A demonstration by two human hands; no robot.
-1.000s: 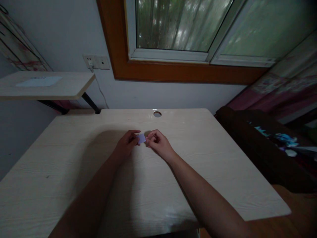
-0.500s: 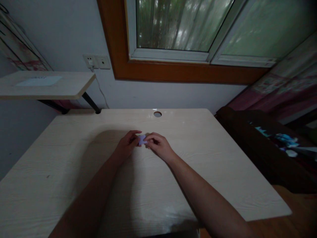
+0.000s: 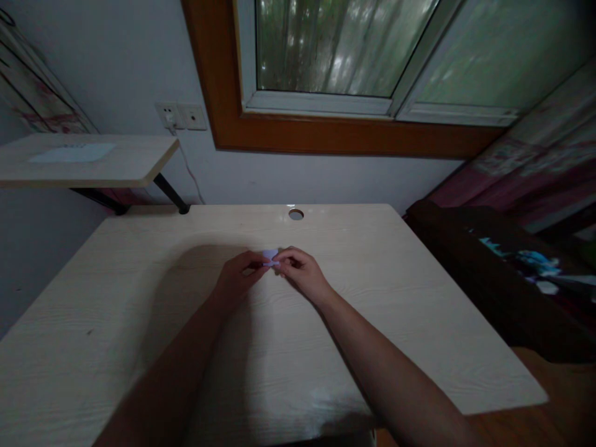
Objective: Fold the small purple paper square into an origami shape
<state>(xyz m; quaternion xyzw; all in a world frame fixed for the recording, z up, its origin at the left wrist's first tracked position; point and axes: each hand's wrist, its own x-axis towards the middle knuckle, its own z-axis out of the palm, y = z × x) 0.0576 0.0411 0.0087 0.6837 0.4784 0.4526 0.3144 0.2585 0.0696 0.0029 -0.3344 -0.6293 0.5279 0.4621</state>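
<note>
A small piece of light purple paper point(image 3: 270, 254), apparently folded, is held between my two hands just above the middle of the desk. My left hand point(image 3: 239, 273) pinches its left side between thumb and fingers. On the other side, my right hand point(image 3: 302, 271) has its thumb and fingertips closed on the right edge. The fingertips cover parts of the paper, so its full shape cannot be made out.
The pale wooden desk point(image 3: 372, 323) has a round cable hole point(image 3: 296, 214) near its back edge. A raised shelf point(image 3: 139, 162) with a white sheet point(image 3: 72, 153) stands at the left. Behind are a wall socket point(image 3: 181, 116) and a window; a dark brown piece of furniture point(image 3: 470, 273) is at the right.
My left fingers have shifted to the lower left edge of the purple paper, and its visible shape has changed, with more of its upper part showing. My right hand has barely moved.
</note>
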